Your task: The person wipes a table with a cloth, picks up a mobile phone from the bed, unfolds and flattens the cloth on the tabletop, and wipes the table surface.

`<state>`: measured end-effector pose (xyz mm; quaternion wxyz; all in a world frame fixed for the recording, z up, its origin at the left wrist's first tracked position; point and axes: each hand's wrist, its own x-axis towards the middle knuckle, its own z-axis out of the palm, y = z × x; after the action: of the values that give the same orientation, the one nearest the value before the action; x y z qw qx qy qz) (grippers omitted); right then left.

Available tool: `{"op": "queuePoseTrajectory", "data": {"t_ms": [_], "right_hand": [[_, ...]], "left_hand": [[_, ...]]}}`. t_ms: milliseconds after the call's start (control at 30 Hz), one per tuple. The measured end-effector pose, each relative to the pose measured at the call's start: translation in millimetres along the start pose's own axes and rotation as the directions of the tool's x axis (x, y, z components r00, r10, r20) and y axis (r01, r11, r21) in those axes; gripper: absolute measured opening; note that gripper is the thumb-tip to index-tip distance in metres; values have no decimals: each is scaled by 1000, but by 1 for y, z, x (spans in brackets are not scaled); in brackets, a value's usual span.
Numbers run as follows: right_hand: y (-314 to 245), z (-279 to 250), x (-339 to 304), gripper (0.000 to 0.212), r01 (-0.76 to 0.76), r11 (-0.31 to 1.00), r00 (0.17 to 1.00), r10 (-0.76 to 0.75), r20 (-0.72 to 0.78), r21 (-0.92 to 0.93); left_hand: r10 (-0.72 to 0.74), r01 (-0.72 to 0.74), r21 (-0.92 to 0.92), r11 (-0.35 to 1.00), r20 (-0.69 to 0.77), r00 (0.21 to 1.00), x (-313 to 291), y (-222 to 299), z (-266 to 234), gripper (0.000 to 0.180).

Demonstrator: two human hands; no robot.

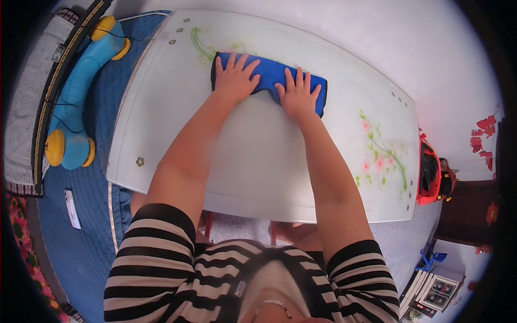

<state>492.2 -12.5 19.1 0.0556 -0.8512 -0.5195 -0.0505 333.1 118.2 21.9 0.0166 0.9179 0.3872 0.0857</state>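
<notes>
A flat blue cloth piece [267, 74] with black edging, shaped like an eye mask with a notch in its near edge, lies on the white table [258, 156]. On its left part my left hand [235, 81] rests palm down, fingers spread. My right hand [299, 96] presses flat on the right part, its fingers also apart. Between the hands the blue cloth shows bare and smooth. Neither hand grips it, and the palms hide some of its near edge.
Left of the table is a bed with a blue quilted cover [91, 215]. On it lie a blue toy with yellow wheels [81, 89] and a phone [72, 210]. A red and black object [429, 171] sits by the table's right edge. A white wall [377, 37] stands behind.
</notes>
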Motion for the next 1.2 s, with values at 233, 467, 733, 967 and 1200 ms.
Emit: {"op": "queuePoseTrajectory", "data": {"t_ms": [233,467,733,967,1200], "right_hand": [[-1,-2,16,66,-33,999,997,36,66,-38],[5,0,-33,65,68,997,996,-67,-61,22],[5,-8,-142,65,138,990,981,-134,-141,17],[2,-42,-238,65,122,991,993,-122,-5,50],[1,-51,-289,65,89,993,996,-88,-13,83]], "left_hand": [[-29,29,4,1000,24,999,8,0,3,56],[17,-17,6,1000,-21,1000,-43,3,1,56],[107,-109,-13,994,-78,991,-151,23,-13,57],[176,-177,-68,982,-24,984,-237,44,-28,58],[198,-195,-99,976,26,980,-275,55,-35,59]]}}
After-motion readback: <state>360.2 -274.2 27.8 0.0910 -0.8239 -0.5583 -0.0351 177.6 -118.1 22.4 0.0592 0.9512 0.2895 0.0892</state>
